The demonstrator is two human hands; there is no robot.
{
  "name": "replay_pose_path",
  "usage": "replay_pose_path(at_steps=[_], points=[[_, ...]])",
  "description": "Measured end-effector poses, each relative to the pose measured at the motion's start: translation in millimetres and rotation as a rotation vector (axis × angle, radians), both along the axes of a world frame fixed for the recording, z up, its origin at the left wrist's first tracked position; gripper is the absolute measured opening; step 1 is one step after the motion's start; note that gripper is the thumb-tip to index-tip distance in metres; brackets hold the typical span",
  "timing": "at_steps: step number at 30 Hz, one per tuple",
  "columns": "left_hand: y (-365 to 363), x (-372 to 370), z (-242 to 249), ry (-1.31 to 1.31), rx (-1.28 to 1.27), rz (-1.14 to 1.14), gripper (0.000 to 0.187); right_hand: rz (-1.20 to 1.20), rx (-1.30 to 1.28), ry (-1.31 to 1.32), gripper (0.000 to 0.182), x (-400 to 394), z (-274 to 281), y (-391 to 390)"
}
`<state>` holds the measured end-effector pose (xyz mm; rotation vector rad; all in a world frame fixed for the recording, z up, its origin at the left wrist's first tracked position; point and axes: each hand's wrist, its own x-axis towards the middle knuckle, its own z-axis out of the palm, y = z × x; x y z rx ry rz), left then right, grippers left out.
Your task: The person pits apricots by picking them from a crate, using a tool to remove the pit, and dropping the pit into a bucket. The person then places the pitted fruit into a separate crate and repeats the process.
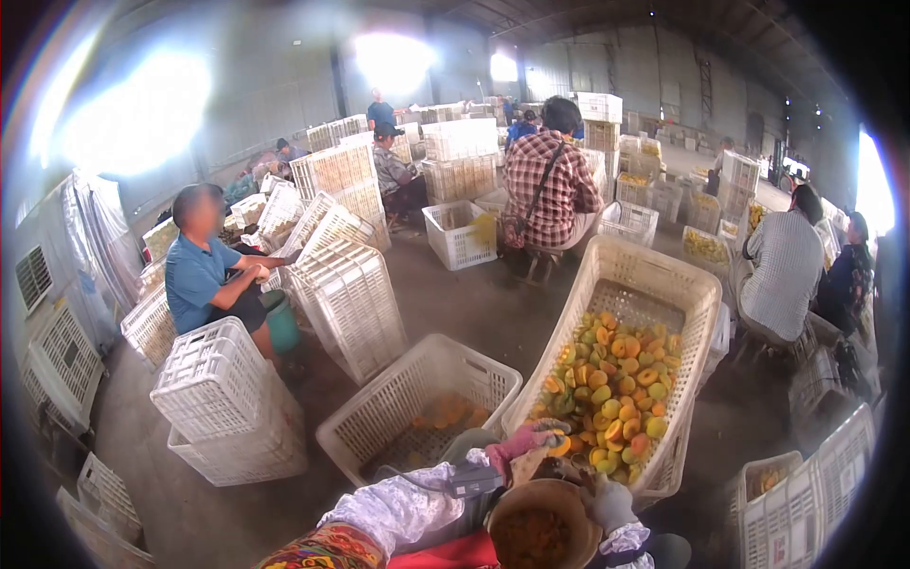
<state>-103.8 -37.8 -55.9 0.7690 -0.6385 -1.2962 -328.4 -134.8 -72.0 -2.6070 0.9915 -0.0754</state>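
Note:
My left hand (pixel 524 448), in a pink glove with worn, stained fingers, is curled at the near edge of the tilted white crate (pixel 697 284). Yellow, orange and green apricots (pixel 621 379), some of them cut in halves, fill the lower part of that crate. Opposite it, my right hand (pixel 611 501) in a greyish glove has its fingers bent inward; what the two hands grip is too small to make out. Just below them, between my arms, sits a round bucket (pixel 498 520) with brownish pieces at its bottom.
Left of the bucket stands a white crate (pixel 346 436) with some orange fruit pieces. Stacked crates (pixel 213 379) rise further left, near a seated person in a blue shirt (pixel 194 275). Ahead sits a person in a checked shirt (pixel 550 185); more crates (pixel 806 503) stand right.

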Motion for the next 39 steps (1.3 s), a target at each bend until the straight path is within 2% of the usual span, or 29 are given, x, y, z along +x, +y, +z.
replay_pose_path(at_steps=[1,2,4,5,8,10,11,12,13,15,20,23,27,30,32,34,35,36,38,39], points=[[-3,0,3,-0.093,0.105,0.071,0.027,-0.006,0.003,0.006,0.044,-1,-4,-1],[-4,2,7,-0.089,0.108,0.064,0.027,0.026,-0.026,-0.062,0.042,-2,-8,-1],[-3,2,16,0.158,0.156,0.037,0.027,0.051,-0.052,-0.127,0.039,-5,-6,0],[-4,0,7,0.267,0.103,0.067,0.027,0.043,-0.062,-0.164,0.037,-4,-6,1],[-12,7,9,0.209,0.094,0.026,0.034,0.018,-0.094,-0.273,0.032,-3,4,8],[-13,9,-4,0.005,-0.128,0.015,0.034,0.031,-0.144,-0.361,0.033,-5,8,9],[-17,6,-6,-0.010,-0.169,0.007,0.034,0.061,-0.101,-0.479,0.040,-6,18,11],[-20,5,-1,0.028,-0.167,-0.002,0.035,0.060,-0.108,-0.447,0.047,-10,23,11],[-24,5,4,0.082,-0.150,-0.012,0.035,0.027,-0.232,-0.491,0.030,-11,31,16],[-35,-1,6,0.217,-0.102,-0.020,0.035,-0.019,-0.194,-0.494,0.025,-8,34,16],[-44,-1,11,0.365,-0.065,-0.021,0.035,-0.051,-0.157,-0.432,0.028,7,36,16],[-43,0,6,0.471,0.071,-0.049,0.036,-0.072,-0.163,-0.436,0.028,18,35,17],[-35,-6,13,0.516,0.091,-0.044,0.031,-0.108,-0.105,-0.385,0.027,28,34,19],[-28,-1,7,0.425,0.048,-0.119,0.031,-0.106,-0.091,-0.364,0.030,27,34,15],[-30,-2,0,0.514,0.102,-0.072,0.031,-0.091,-0.102,-0.383,0.032,23,36,12],[-23,-2,8,0.553,0.065,-0.144,0.030,-0.063,-0.142,-0.355,0.035,21,38,10],[-33,7,-11,0.597,0.090,-0.241,0.032,-0.066,-0.139,-0.350,0.035,20,36,12],[-34,0,-9,0.601,0.092,-0.242,0.032,-0.074,-0.125,-0.365,0.035,20,33,13],[-37,-19,-2,-0.127,0.004,0.117,0.033,-0.087,-0.110,-0.376,0.035,21,33,16],[-39,-6,-15,0.464,0.111,-0.083,0.030,-0.107,-0.092,-0.366,0.035,22,36,19]])
